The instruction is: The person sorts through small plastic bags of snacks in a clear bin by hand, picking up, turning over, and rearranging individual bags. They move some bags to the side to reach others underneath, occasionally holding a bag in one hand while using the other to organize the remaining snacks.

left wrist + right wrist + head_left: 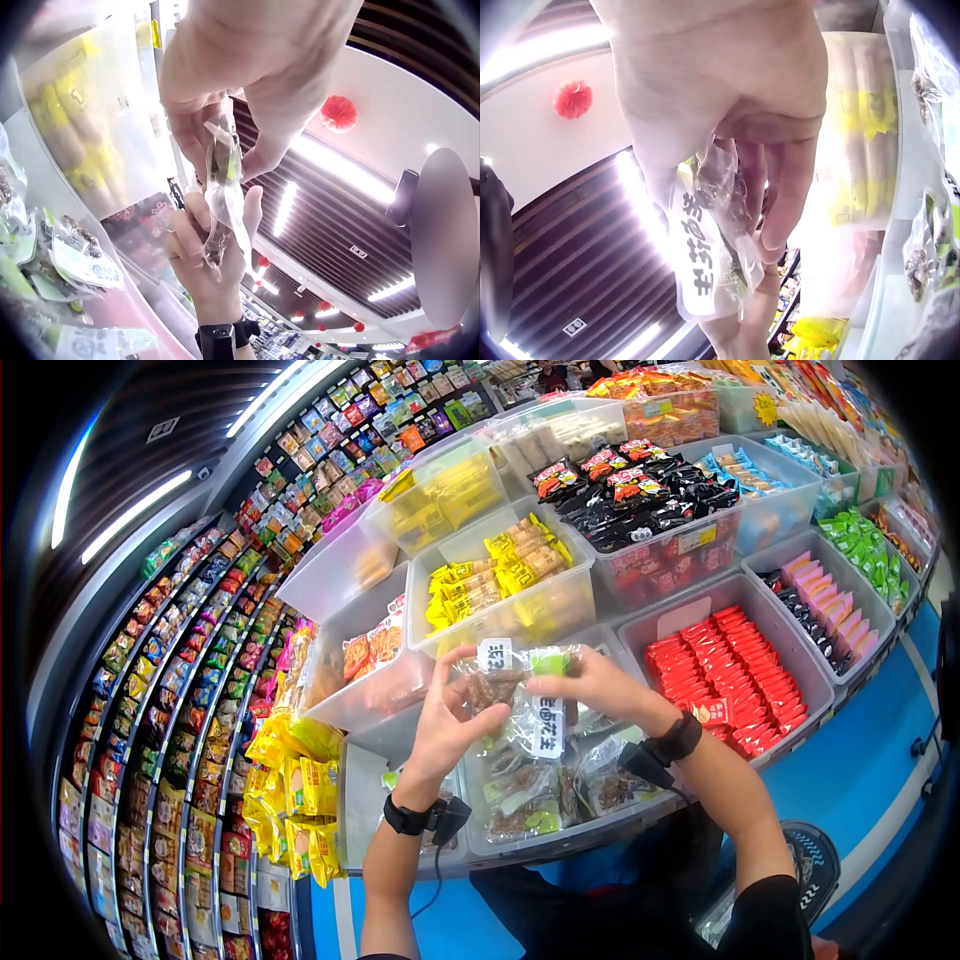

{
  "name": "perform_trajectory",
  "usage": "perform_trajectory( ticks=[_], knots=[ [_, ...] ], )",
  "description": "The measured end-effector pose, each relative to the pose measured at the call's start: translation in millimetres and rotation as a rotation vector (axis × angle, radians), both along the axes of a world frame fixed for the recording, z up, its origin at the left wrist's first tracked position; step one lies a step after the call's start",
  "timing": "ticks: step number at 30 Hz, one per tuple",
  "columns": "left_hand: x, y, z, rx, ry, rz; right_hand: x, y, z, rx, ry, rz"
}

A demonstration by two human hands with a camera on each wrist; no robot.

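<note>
A clear plastic bag (520, 705) with brown contents, a green patch and white labels with dark characters is held up over the bins. My left hand (445, 725) grips its left side, thumb in front. My right hand (610, 685) pinches the upper right part. In the left wrist view the bag (225, 187) appears edge-on between the left hand (255, 75) and the right hand (214, 259). The right wrist view has the right hand (727, 90) curled on the bag (724, 225), label facing sideways. Similar bags (525, 800) lie in the bin below.
Bins around hold yellow packets (500, 575), red packets (725, 675) and black packets (640, 490). Yellow bags (300, 790) hang at the bin's left side. Shelves of snacks (170, 740) stand at the left; blue floor (860, 760) shows at the right.
</note>
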State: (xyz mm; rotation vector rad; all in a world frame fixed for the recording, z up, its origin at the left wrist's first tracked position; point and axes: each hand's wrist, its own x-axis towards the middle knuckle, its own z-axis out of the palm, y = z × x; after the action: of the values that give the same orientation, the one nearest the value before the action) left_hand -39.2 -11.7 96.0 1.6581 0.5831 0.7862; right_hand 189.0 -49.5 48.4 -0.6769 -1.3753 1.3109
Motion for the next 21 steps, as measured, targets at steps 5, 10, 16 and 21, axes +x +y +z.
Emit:
perform_trajectory(
  ticks=[5,10,16,21],
  knots=[
    [4.7,2.7,-10.5,0.081,-0.055,0.158,-1.7,0.5,-0.7,0.003,-0.076,0.018],
    [5.9,5.9,-13.5,0.048,-0.05,0.184,-6.2,7.0,-9.5,0.087,0.06,-0.066],
    [1.6,4.3,-9.2,0.042,-0.057,0.243,-5.1,1.3,-0.5,0.058,0.082,-0.116],
    [-7.4,9.2,1.8,0.083,-0.26,0.371,0.0,10.4,-2.5,-0.041,0.169,-0.235]
  ],
)
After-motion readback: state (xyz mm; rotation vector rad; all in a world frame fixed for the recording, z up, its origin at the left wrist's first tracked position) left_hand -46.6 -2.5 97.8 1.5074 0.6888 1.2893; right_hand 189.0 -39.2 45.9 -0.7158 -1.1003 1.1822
